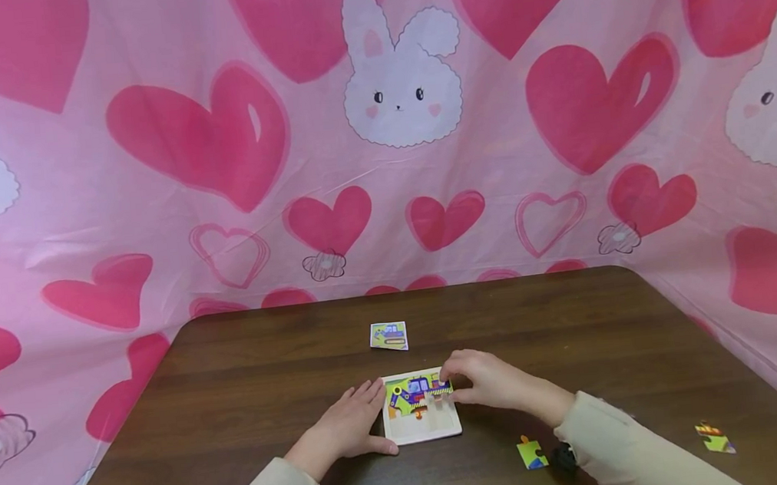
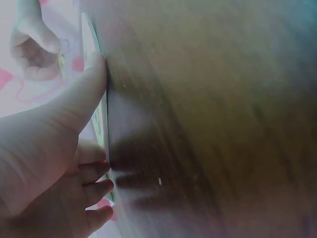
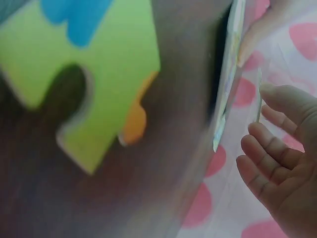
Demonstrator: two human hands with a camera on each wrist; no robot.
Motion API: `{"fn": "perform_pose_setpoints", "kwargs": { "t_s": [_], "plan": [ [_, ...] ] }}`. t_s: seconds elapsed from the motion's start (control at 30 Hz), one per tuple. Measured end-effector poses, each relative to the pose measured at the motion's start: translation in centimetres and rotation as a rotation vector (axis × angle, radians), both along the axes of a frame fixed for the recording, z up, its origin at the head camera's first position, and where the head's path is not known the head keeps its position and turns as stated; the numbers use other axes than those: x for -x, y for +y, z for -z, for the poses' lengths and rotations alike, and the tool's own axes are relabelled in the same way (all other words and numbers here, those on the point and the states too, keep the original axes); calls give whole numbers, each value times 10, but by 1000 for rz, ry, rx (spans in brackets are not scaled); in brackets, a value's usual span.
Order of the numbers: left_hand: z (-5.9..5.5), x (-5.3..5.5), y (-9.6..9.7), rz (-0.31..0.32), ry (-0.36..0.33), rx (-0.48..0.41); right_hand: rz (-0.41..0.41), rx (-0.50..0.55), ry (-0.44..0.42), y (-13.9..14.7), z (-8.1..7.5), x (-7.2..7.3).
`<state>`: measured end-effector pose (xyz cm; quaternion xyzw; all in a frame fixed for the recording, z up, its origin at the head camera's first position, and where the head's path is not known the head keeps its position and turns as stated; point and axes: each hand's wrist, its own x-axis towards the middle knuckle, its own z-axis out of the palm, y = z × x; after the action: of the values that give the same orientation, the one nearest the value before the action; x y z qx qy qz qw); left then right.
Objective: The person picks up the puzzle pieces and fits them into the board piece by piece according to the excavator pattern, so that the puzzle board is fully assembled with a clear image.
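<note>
A shallow pale wooden puzzle tray lies on the table, with fitted pieces forming part of a blue digger picture across its upper area. Bare wood shows along the lower part. My left hand rests against the tray's left side, fingers extended and thumb by the near corner. Over the tray's right side, my right hand pinches a puzzle piece between thumb and forefinger. That piece appears edge-on in the right wrist view, above the tray, so its picture is hidden.
Beyond the tray lies a small digger picture card. A loose green puzzle piece is near my right forearm, and another loose piece lies farther right. A pink heart-patterned cloth hangs behind the dark wooden table.
</note>
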<state>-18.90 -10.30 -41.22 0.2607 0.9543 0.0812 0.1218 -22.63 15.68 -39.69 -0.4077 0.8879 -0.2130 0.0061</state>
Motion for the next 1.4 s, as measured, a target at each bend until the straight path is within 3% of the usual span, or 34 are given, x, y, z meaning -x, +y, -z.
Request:
{"fn": "perform_pose_setpoints", "kwargs": {
  "t_s": [0.23,0.53,1.4],
  "plan": [
    [0,0,0,5,2,5,-30,-38,-51,-6,5,2],
    [-1,0,0,6,7,4,-32,-81,-13,-11,7,1],
    [-1,0,0,2,-4,-1,-15,-161,-18,-18,7,2]
  ]
}}
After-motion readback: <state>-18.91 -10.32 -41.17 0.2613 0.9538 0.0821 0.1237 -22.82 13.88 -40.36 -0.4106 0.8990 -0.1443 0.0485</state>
